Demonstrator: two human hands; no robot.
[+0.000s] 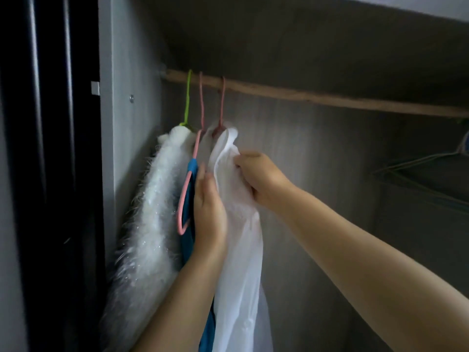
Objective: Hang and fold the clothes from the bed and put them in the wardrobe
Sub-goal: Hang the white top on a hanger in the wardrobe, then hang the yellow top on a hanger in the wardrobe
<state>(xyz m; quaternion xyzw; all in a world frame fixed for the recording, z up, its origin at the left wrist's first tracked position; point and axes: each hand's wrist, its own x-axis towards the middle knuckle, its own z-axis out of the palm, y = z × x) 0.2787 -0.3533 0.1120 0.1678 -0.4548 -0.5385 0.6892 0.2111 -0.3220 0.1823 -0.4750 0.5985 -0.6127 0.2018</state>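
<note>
A thin white garment [241,250] hangs from a pink hanger [222,105] on the wooden rail [317,95] inside the wardrobe. My right hand [258,177] grips a fold of that garment near its shoulder. With straight fingers, my left hand [209,212] lies flat against the garment's left side, between it and a blue garment [189,240] on another pink hanger [186,184]. Furthest left, a fluffy white garment [152,212] hangs from a green hanger [188,97].
The wardrobe's grey side wall [127,148] stands just left of the hung clothes, with a dark door [50,174] beyond it. Several bare wire hangers [418,174] hang at the far right. The rail between them and the clothes is bare.
</note>
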